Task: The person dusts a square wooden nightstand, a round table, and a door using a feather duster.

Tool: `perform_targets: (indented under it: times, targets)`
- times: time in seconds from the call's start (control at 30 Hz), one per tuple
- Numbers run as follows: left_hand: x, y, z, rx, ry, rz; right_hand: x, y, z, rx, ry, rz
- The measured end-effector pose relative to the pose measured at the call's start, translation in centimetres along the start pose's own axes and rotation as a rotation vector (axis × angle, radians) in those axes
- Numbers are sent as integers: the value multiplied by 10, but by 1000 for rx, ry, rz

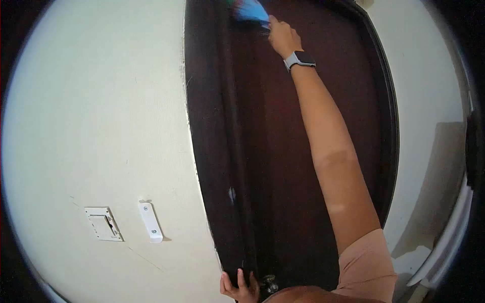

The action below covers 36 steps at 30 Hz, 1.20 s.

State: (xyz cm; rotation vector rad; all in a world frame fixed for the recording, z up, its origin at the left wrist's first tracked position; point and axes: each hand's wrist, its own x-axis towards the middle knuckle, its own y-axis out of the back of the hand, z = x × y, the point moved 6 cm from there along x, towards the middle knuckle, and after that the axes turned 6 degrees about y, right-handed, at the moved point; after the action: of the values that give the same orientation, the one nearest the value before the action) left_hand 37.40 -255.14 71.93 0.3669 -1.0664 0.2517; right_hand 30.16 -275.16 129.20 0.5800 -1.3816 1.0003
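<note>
My right hand (pixel 284 38), with a watch (pixel 301 59) on its wrist, is raised near the top of the dark door (pixel 308 126). Its fingers are closed on a blue and multicoloured duster (pixel 250 11), which is blurred and partly cut off by the top edge of the view. Low down, my left hand (pixel 240 288) rests with its fingers apart on the dark door frame (pixel 209 151), beside a metal door knob (pixel 270 284).
On the pale wall (pixel 111 111) at the left are a switch plate (pixel 103 223) and a white bracket (pixel 151 221) with two screws. Another pale wall (pixel 429 91) stands right of the door, with a shadow on it.
</note>
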Motion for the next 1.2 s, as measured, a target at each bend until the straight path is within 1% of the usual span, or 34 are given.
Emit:
perform_targets:
  times: [0.1,0.2,0.3,0.37,0.4,0.5,0.6,0.7,0.8,0.9,0.97,1.0,1.1,1.2]
  targets:
    - [2,0,1,17,2,38,5,2,17,18,-173,14]
    - [2,-1,2,33,3,70,3,8,15,-94,-29,-37]
    - [3,-2,1,73,25,61,2,12,32,-72,-168,-7]
    - [0,-4,0,109,42,42,0,13,31,-96,-45,36]
    - [1,-4,0,131,34,100,-4,15,30,-109,12,57]
    - [3,-2,8,89,32,172,-8,23,34,-190,83,72]
    - [9,7,15,-51,79,216,-11,23,42,-180,11,72]
    - [9,7,14,-91,68,204,-20,26,41,-181,231,55]
    - [9,6,16,-42,28,226,-17,21,62,-166,-45,73]
    - [9,5,18,-52,53,243,-18,17,65,-180,25,68]
    - [9,4,19,-52,33,248,-24,18,78,-142,-13,-7]
    - [9,4,19,-47,23,250,-28,14,86,-118,-34,-48]
    - [12,7,22,10,-8,248,-30,17,108,-125,-230,56]
    - [10,6,21,-28,43,281,-38,21,115,-165,-68,5]
